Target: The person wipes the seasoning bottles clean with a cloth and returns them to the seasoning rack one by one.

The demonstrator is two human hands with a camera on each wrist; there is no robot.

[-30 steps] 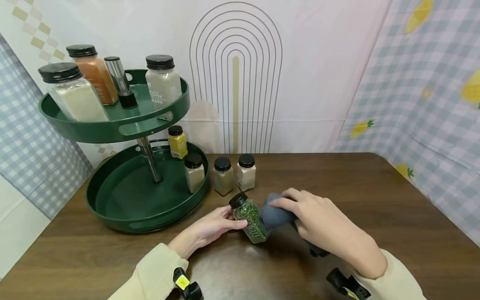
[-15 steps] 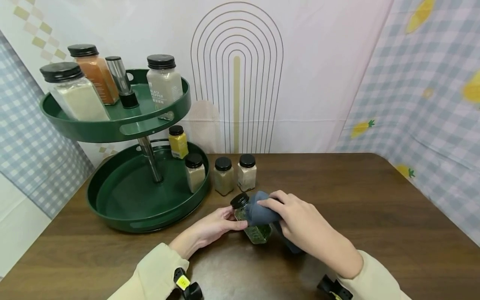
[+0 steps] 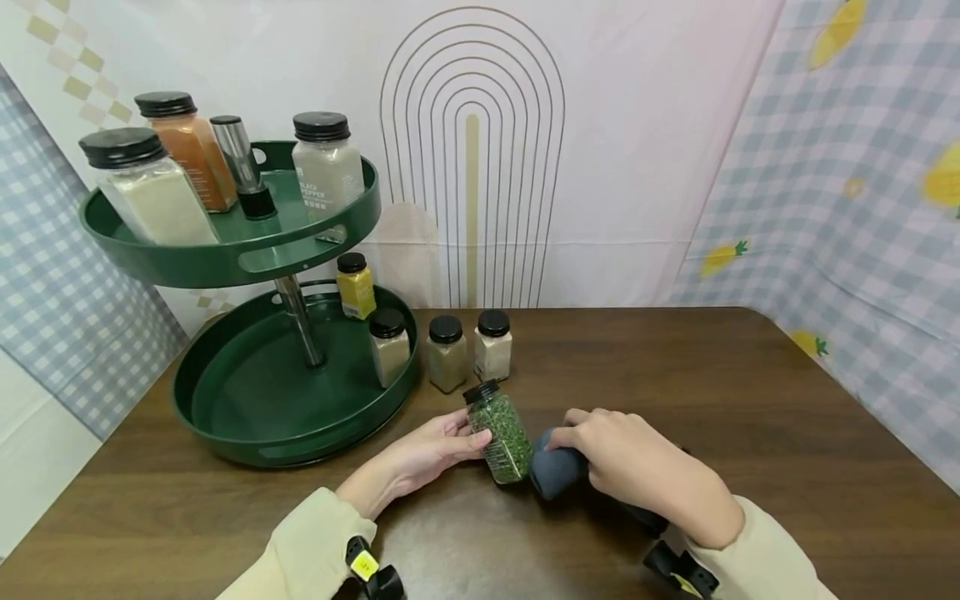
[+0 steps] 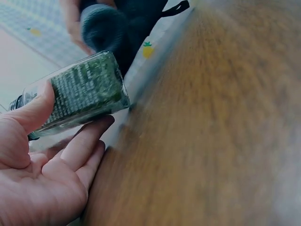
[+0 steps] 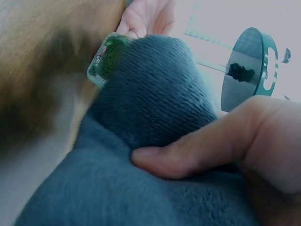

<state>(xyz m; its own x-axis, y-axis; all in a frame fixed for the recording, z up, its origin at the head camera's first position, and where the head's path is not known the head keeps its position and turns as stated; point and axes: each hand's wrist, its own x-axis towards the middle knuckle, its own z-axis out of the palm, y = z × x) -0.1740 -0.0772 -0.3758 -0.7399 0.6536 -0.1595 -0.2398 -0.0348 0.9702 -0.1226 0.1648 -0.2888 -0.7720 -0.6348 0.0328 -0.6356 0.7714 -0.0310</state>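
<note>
A clear jar of green dried herbs [image 3: 503, 437] with a black lid leans in my left hand [image 3: 431, 452], gripped between thumb and fingers. Its lid end points up and to the left, and the left wrist view shows printed lettering on its side [image 4: 77, 89]. My right hand [image 3: 630, 458] holds a bunched dark blue-grey cloth [image 3: 557, 467] just right of the jar's base. In the right wrist view the thumb presses into the folded cloth [image 5: 155, 94], which overlaps part of the jar [image 5: 110, 59]. A loop [image 4: 178, 8] hangs off the cloth in the left wrist view.
A green two-tier round stand [image 3: 292, 454] is at the left. Large jars, one holding orange powder [image 3: 197, 162], and a silver cylinder [image 3: 243, 167] sit on its upper tier. Small jars, one yellow [image 3: 356, 290], are below. Two more jars [image 3: 447, 358] stand on the wooden table [image 3: 675, 367].
The cloth has passed over the jar's side and is now back at the right, lower down near its base. The left hand keeps its grip, with the jar turned slightly more upright.
</note>
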